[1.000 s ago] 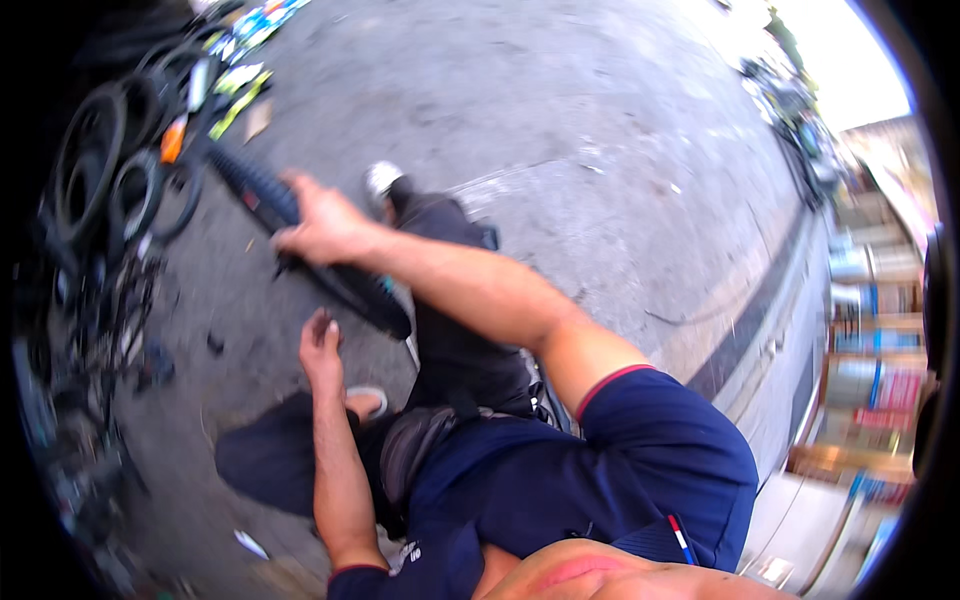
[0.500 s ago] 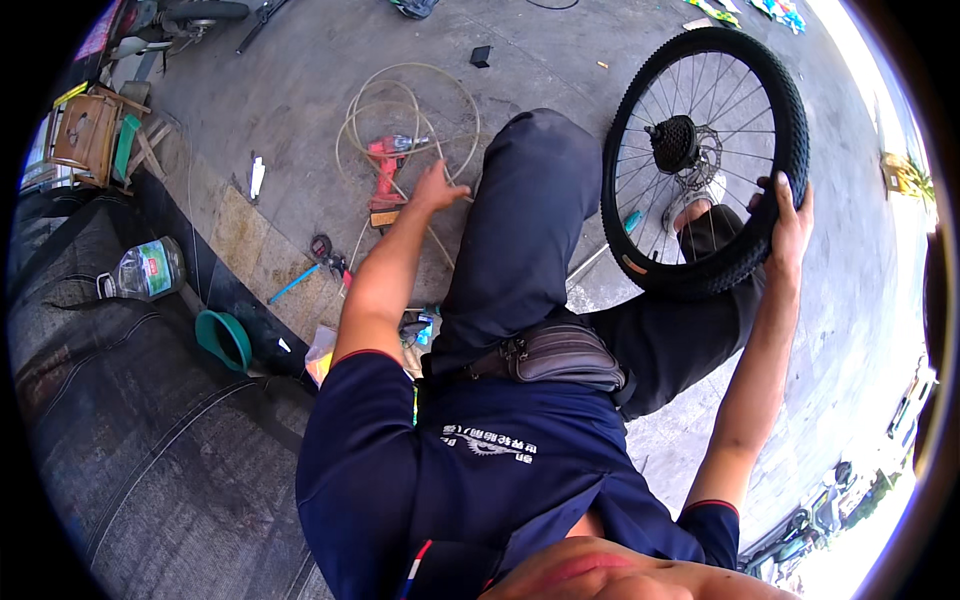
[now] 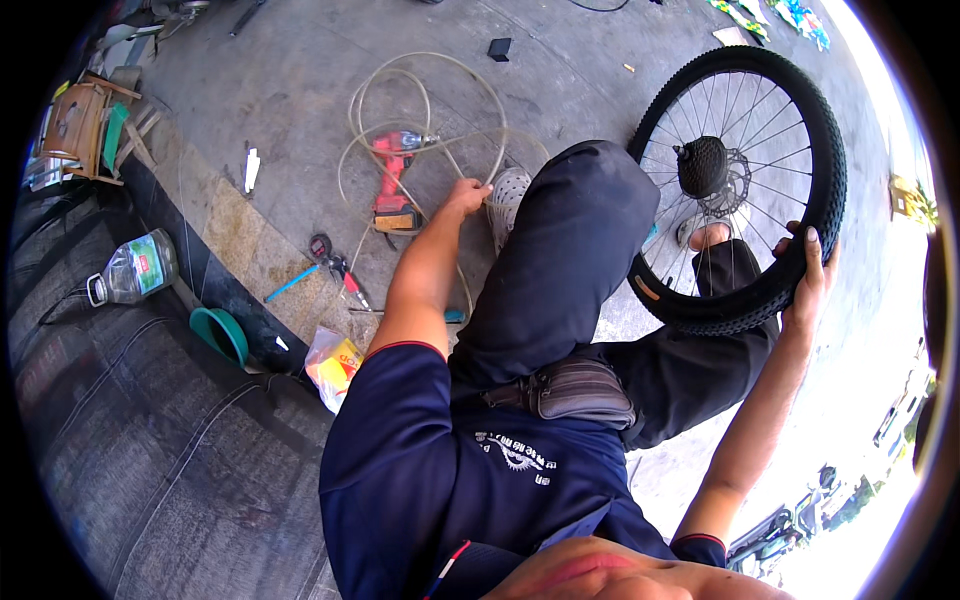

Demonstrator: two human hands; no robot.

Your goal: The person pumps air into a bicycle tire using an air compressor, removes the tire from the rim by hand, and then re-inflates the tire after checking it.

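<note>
My right hand (image 3: 812, 278) grips the rim and tyre of a bicycle wheel (image 3: 833, 165) at its lower right side. The wheel stands tilted beside my raised knee, its cassette (image 3: 702, 168) and brake disc facing up toward me. My left hand (image 3: 468, 197) is closed on a thin, clear hose (image 3: 500, 130) that lies in loose loops on the floor. Just beyond that hand lies a red cordless impact driver (image 3: 392, 172), with the hose looping over and around it.
Pliers-like tools with a gauge (image 3: 335, 265) and a plastic bag (image 3: 333, 365) lie to my left. Further left are a big dark tyre (image 3: 150, 440), a plastic bottle (image 3: 140, 268), a green bowl (image 3: 222, 335) and a wooden stool (image 3: 78, 125). A small black box (image 3: 499, 49) sits ahead.
My left hand has come back toward my knee and closed on the hose, whose loops have shifted. The wheel stays in my right hand. The view has shifted somewhat.
</note>
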